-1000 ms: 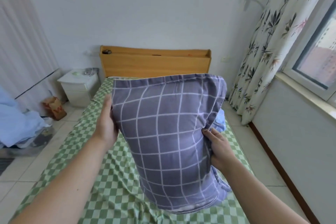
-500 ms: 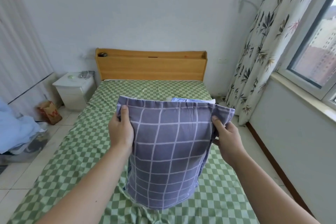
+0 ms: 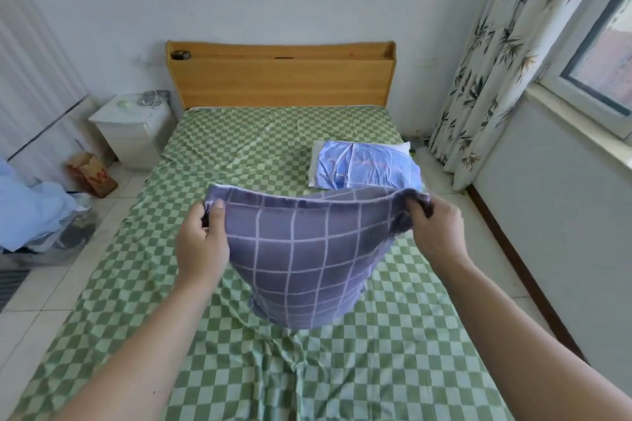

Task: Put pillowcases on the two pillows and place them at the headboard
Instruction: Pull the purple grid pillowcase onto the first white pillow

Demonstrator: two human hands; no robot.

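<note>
Pillow in the purple grid pillowcase [image 3: 301, 260] has come down fast — a second ago I had it raised in front of the headboard [image 3: 284, 82], gripped at mid-sides; now it stands on its lower end on the green checked sheet [image 3: 239, 154], mid-bed, with my grip shifted up to the two top corners.

Left hand [image 3: 201, 243]: fingers and thumb pinched on the top left corner of the case. Right hand [image 3: 434, 232]: fingers curled round a bunch of fabric at the top right corner. Both clamped on the case, hands well apart, top edge stretched between them and sagging a little.

Lowering it also uncovered the second pillow [image 3: 362, 166] — blue cover, lying flat on the right side of the bed, near the headboard but not against it. White shows at its edges; I can't tell from this angle whether that cover is fully on.

My read: the purple case is on and this looks like a shake-down to seat the filling in the corners. Whether the open end is at the top or the bottom isn't clear from here.

Left to do: move the purple one up to the headboard, then check and square up the blue one beside it.
</note>
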